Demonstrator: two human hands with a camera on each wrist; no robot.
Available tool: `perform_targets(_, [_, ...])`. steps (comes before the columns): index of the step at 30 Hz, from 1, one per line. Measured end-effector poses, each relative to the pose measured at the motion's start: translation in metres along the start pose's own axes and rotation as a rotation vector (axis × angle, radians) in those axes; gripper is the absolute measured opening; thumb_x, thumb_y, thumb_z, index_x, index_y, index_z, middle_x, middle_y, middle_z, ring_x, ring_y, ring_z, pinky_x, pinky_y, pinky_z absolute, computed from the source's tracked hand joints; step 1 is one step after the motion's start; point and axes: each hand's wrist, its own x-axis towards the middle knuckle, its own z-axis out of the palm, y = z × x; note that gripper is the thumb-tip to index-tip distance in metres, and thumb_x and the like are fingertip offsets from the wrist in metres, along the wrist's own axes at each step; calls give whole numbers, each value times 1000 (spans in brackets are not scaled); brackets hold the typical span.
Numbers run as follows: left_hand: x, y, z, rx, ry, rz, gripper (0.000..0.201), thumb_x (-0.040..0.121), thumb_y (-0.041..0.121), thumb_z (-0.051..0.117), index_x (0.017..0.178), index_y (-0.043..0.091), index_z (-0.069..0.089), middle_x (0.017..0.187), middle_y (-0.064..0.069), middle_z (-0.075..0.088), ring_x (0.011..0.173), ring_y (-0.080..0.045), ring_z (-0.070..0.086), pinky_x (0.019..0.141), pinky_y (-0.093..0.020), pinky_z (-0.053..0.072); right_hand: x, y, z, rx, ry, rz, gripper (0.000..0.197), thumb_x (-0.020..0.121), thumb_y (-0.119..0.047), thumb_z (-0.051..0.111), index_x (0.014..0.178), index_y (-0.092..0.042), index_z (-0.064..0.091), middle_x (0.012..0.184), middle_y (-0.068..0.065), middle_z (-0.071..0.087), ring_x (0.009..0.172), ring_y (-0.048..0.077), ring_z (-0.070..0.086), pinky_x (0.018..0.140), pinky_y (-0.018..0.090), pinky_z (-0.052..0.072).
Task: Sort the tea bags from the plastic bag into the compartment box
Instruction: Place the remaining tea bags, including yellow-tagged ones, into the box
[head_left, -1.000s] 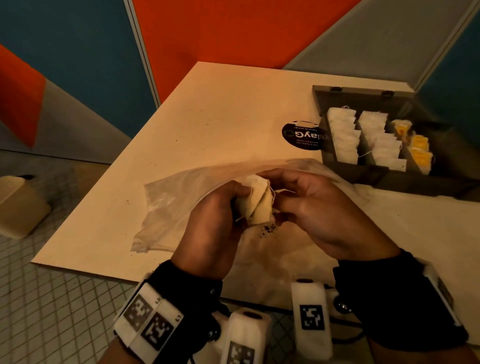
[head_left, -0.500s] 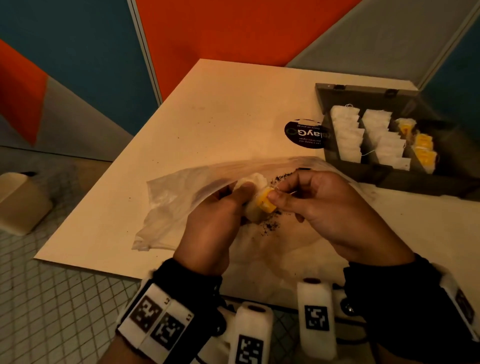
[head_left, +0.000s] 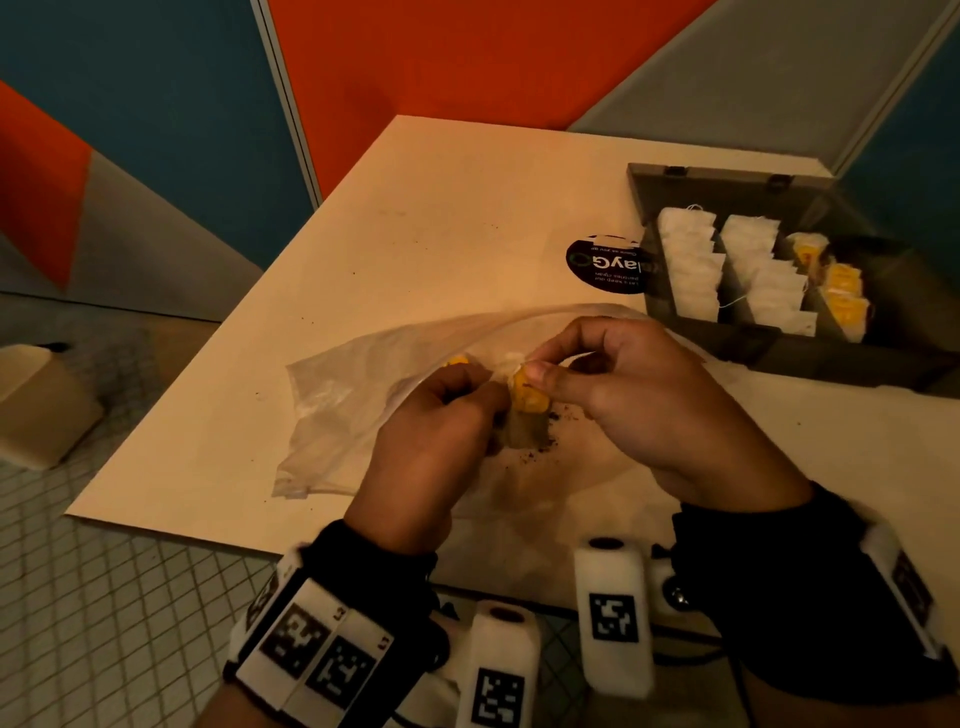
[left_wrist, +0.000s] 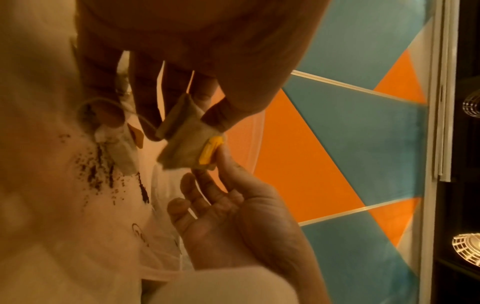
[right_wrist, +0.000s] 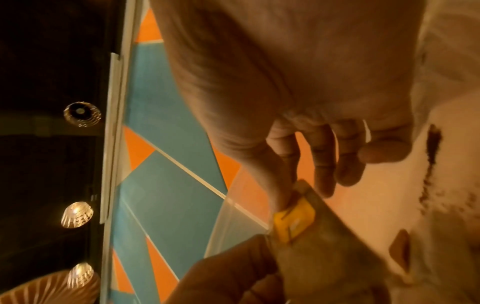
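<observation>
Looking at where things sit right now, the whole next move hangs on one fact: the compartment box (head_left: 779, 332) is off to the front-right of both hands, so my right hand (head_left: 639, 395) is clearly the nearer one to it and my left hand (head_left: 431, 447) is the far one. Both hands are bunched together over the mouth of the plastic bag (head_left: 343, 415), which lies flat on the surface (head_left: 441, 234), and they're both on the same tea bag (left_wrist: 185, 142). The right thumb and forefinger are pinched on its yellow tag (head_left: 527, 397) end, while the left's fingers are curled round the paper body lower down. In the head view the tea bag hangs roughly upright, tag end up and body pointing down toward me, so its long axis runs more or less with the way the bags stand in the box rows. The rightmost row (head_left: 841, 291) holds the yellow-tagged ones, the two rows left of it are plain white, so I'd guess this one belongs in that right-hand row. If that's right, the left just has to let go and the right carries it away and to the right, no big twist needed as far as I can judge. There's a string on it I can't trace fully, and loose tea crumbs (head_left: 540, 452) scattered under the hands, so this bag or a neighbour may be leaking. Another yellow tag (head_left: 457, 360) peeks out just behind the left hand.
</observation>
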Motion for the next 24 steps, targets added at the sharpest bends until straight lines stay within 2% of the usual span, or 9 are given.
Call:
perform_targets(2, [-1,0,0,-15,-18,-10,19,72,22,61,73,6,70,77,-18,68,79,-36,66,84,-54,54,2,2,3,66,-25,14,6,85,-21,72,79,-22,71,85,-2,73,77,9,65,65,23,47])
perform_targets(4, [-1,0,-1,-49,-27,-13,19,81,17,59,80,4,73,87,-21,71,91,-40,67,87,-54,54,5,3,5,145,-21,30,10,86,-15,70,77,-21,69,80,-4,72,70,2,63,54,12,43])
perform_targets(6, [-2,2,-1,-102,-32,-20,23,89,18,56,83,8,76,88,-17,74,91,-35,69,87,-53,55,7,3,7,216,5,53,14,87,-12,68,76,-21,68,77,-5,70,67,1,60,47,6,39])
perform_targets(9, [-3,3,0,-94,-30,15,24,89,31,63,84,12,76,86,-11,75,87,-28,71,83,-46,56,9,1,9,254,13,58,17,87,-10,68,74,-21,68,75,-5,69,66,2,58,45,6,39])
perform_targets(13, [-4,0,1,-168,71,84,16,89,22,66,76,16,71,76,-3,72,75,-19,67,76,-42,53,14,-8,4,293,18,64,8,90,-14,65,86,-19,70,79,-2,71,63,5,59,47,13,42])
perform_targets(15, [-4,2,0,-286,128,76,14,91,16,61,82,16,71,82,-4,73,77,-19,67,76,-41,50,23,-8,-1,157,43,43,12,92,-9,61,96,-18,69,89,6,72,67,12,57,48,15,43])
perform_targets(18, [-3,4,1,-402,174,74,14,93,11,55,95,9,69,87,-6,72,78,-18,68,77,-40,49,37,-2,1,-127,2,37,20,92,-3,57,99,-18,69,99,12,68,71,16,57,57,24,45])
perform_targets(21, [-3,7,4,-432,181,65,13,94,11,54,93,13,68,82,2,72,79,-15,68,76,-39,48,47,3,5,-339,-49,60,10,92,-18,62,99,-20,69,102,3,65,80,15,59,59,22,45])
perform_targets(24, [-2,6,5,-444,186,25,11,92,14,57,91,16,68,90,-6,70,82,-22,64,75,-39,46,55,5,14,-561,-123,83,29,93,-38,60,105,-13,69,100,4,67,90,20,62,68,26,46])
